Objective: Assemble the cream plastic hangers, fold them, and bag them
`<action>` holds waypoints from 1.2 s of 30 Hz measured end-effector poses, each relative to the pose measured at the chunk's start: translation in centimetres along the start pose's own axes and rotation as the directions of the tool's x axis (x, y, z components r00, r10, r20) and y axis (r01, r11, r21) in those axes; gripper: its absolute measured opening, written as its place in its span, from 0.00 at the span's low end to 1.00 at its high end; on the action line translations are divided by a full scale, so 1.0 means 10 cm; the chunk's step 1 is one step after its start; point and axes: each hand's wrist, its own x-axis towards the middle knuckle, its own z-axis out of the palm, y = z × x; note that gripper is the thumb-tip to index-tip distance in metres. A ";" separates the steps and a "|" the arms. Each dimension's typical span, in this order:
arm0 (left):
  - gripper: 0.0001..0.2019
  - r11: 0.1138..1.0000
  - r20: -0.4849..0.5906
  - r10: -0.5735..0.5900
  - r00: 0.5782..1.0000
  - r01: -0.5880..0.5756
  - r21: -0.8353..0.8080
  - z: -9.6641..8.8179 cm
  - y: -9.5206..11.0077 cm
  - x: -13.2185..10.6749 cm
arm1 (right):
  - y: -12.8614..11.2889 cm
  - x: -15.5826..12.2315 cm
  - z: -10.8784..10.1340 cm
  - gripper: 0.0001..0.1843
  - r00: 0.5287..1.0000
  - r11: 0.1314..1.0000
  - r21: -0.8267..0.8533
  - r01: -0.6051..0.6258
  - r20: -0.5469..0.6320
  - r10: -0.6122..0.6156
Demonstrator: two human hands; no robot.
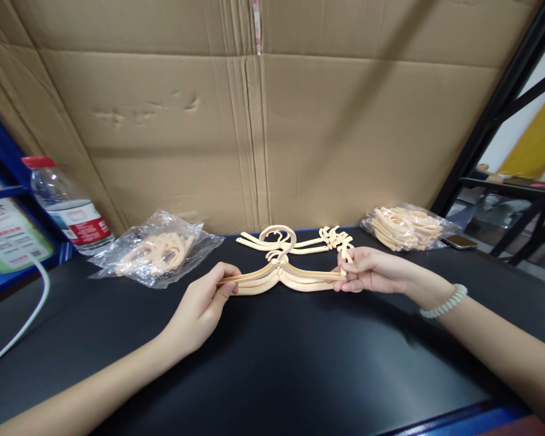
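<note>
Between my two hands is a cream plastic clothes hanger [258, 272], its hook pointing up and away from me. My left hand [211, 297] pinches the end of its left arm. At the right end, my right hand [367, 271] has its fingers closed on the hanger's arm, with a small cream hook piece [346, 247] at the fingertips. Just below and behind it lie more hangers [254, 287], partly hidden. Loose hanger arms [311, 249] rest behind these on the black table, and a small pile of hook pieces [331, 235] sits beside them.
A clear bag of cream hook parts [163, 251] lies at the left, near a red-capped bottle [72, 206]. At the right is another bag of hanger parts [404, 227], with a phone [459, 242] beside it. A cardboard wall [172, 133] stands behind the table [272, 363].
</note>
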 end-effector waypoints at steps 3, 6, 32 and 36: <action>0.09 1.000 -0.010 0.009 1.000 -0.009 -0.005 0.00 0.01 0.00 | 0.00 0.00 0.00 0.14 1.000 1.000 -0.013 -0.004 0.009 0.004; 0.09 1.000 -0.011 0.014 1.000 -0.014 -0.014 0.01 0.02 0.01 | 0.00 0.00 0.00 0.15 1.000 1.000 -0.008 -0.001 0.015 0.001; 0.08 1.000 -0.036 0.011 0.999 -0.011 -0.021 0.01 -0.01 0.01 | 0.05 0.07 0.05 0.12 0.935 0.951 -0.067 0.301 -0.172 -0.309; 0.08 0.999 -0.059 0.003 0.998 -0.005 -0.039 0.00 0.00 0.01 | 0.05 0.07 0.05 0.14 0.915 0.941 -0.137 0.308 -0.228 -0.332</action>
